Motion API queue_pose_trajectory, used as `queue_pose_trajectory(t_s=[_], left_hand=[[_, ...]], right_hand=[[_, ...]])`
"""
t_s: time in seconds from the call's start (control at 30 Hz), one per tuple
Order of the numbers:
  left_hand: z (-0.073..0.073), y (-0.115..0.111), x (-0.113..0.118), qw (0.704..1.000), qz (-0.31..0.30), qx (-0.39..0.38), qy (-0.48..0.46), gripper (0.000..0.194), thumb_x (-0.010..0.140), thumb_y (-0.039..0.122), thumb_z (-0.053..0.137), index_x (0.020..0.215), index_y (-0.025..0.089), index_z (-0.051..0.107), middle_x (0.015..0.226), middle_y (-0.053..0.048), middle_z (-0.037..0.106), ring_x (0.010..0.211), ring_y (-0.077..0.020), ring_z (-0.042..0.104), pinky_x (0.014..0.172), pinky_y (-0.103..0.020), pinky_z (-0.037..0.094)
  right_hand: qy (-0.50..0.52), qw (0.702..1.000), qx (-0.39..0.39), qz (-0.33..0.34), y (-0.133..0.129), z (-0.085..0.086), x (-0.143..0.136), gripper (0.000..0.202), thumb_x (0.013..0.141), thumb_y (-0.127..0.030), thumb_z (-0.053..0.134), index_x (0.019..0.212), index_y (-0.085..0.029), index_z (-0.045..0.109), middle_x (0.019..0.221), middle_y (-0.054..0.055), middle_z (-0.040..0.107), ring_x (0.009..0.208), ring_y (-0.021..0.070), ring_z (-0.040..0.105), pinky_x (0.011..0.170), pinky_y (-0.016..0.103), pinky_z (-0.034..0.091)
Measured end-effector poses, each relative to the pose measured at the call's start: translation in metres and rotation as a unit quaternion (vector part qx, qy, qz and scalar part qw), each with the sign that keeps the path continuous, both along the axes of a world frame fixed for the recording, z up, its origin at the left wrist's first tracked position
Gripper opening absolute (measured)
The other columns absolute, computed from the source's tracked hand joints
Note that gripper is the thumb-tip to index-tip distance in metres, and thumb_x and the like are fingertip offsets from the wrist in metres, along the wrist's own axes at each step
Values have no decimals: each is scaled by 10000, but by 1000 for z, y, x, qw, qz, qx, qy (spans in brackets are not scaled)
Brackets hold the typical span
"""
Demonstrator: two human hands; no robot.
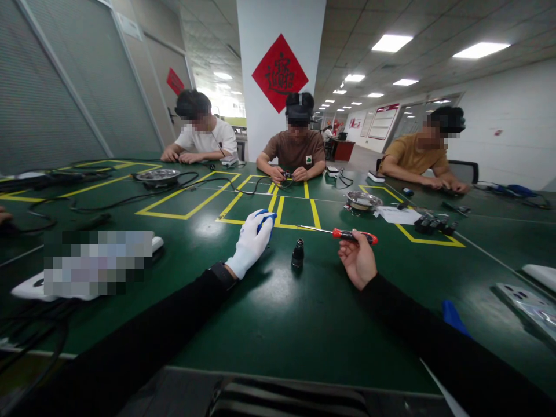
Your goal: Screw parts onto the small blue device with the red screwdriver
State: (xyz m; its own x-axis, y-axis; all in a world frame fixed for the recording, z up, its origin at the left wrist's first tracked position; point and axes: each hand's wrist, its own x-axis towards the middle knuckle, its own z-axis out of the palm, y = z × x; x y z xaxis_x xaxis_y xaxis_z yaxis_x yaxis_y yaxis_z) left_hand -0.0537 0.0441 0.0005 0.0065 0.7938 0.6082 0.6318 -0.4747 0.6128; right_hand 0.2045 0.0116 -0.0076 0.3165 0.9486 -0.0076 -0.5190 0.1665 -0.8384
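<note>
My left hand (252, 240), in a white glove with blue fingertips, is raised over the table left of centre. Its fingers are curled inward, and whatever they hold, if anything, is hidden. My right hand (358, 259) is bare and wrapped round the handle of a red and black screwdriver (350, 235), whose metal shaft points left. Between my two hands a small black cylindrical part (297, 253) with a narrower top stands upright on the green table (278, 324).
Several black parts (434, 224) lie at the right beside a white paper (398, 215) and a metal bowl (363, 200). Another bowl (157, 176) and cables are at the left. A phone (530, 307) lies at the far right. Three people sit across the table.
</note>
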Motion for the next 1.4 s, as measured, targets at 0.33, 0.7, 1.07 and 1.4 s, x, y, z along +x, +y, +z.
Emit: queue_pose_trajectory(t_s=[0.33,0.7,1.07,1.4], left_hand=[[-3,-34,29,974,-201,-55,86,1006,611,501,745,1434,188,258,1442,-131,375,1301,-287,394,1099,-421,322],[-9,-28,32,967,-204,-112,107,702,724,310,659,1370,239,396,1322,-52,538,1198,-229,518,1050,-346,381],[-10,-29,31,964,-221,-91,118,580,749,284,629,1305,211,478,1271,-55,576,1180,-219,526,1038,-346,389],[-10,-29,30,963,-219,-83,133,576,754,292,629,1304,209,479,1283,-56,568,1190,-220,518,1047,-348,380]], right_hand=[[69,997,22,-39,-4,15,10,415,712,-441,623,523,-203,341,384,-99,309,330,38,250,324,185,207],[45,998,53,-15,-7,5,-5,203,715,-275,598,577,-176,486,349,-106,323,303,34,222,313,171,189],[21,998,62,-7,-10,0,-11,233,725,-273,629,573,-166,488,372,-97,357,317,31,250,315,162,208],[10,998,55,-15,-10,-1,-11,238,750,-280,607,583,-167,480,382,-96,352,322,31,254,314,162,204]])
